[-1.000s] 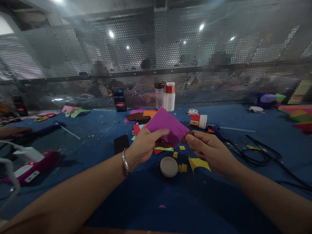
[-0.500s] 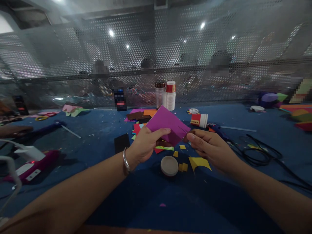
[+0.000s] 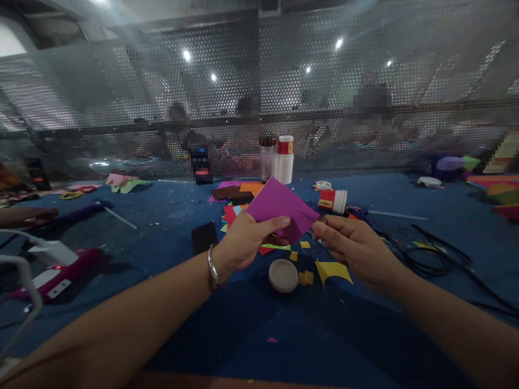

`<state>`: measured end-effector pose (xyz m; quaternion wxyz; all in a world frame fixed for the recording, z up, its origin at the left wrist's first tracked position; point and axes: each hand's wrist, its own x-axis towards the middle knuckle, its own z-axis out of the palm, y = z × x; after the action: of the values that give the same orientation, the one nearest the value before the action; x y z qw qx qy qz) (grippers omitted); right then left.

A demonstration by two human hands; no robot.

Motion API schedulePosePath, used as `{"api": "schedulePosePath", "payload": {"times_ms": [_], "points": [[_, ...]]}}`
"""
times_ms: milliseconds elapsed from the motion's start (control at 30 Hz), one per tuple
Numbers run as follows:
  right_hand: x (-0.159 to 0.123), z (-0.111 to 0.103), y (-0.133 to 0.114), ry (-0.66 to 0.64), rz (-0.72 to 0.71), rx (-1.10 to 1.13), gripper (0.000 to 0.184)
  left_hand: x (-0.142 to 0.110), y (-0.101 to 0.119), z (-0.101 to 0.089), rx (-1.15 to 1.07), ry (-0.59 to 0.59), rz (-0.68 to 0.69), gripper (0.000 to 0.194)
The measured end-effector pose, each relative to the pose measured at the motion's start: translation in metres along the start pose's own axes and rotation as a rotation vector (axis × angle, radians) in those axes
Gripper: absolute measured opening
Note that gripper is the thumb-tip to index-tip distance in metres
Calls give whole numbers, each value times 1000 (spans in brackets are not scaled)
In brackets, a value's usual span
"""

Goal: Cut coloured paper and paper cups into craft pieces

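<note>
My left hand (image 3: 247, 240) is closed on a magenta sheet of paper (image 3: 279, 208), thumb on top, holding it tilted above the blue table (image 3: 154, 232). My right hand (image 3: 357, 248) is pinched at the sheet's right corner, with a small dark thing at its fingertips that I cannot make out. A thin slit shows in the paper near that corner. Below the hands lie a round white lid (image 3: 283, 275) and yellow paper scraps (image 3: 332, 270).
Coloured paper pieces (image 3: 235, 202) and a black card (image 3: 204, 236) lie behind the hands. A jar and a white cup stack (image 3: 285, 159) stand by the perforated metal panel (image 3: 259, 97). A red-white bottle (image 3: 332, 201) lies on its side. Black cable (image 3: 433, 256) lies right; a magenta glue gun (image 3: 60, 270) left.
Both hands and the magenta sheet have stayed almost still; the sheet has shifted slightly right and up. My right fingers sit a little closer to its corner.
</note>
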<state>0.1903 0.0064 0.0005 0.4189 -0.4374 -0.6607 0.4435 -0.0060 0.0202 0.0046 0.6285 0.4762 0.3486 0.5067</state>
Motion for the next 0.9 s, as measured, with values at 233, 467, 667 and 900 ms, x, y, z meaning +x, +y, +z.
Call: {"api": "schedulePosePath", "payload": {"times_ms": [233, 467, 667, 900], "points": [[1, 1, 1, 8, 4, -7, 50, -2, 2, 2, -58, -13, -24, 27], [-1, 1, 1, -14, 45, 11, 54, 1, 11, -1, -154, -34, -248, 9], [1, 1, 2, -18, 48, -28, 57, 0, 10, 0, -159, -22, -212, 12], [-1, 1, -2, -26, -41, -23, 52, -7, 3, 9, -49, -58, -125, 15]]}}
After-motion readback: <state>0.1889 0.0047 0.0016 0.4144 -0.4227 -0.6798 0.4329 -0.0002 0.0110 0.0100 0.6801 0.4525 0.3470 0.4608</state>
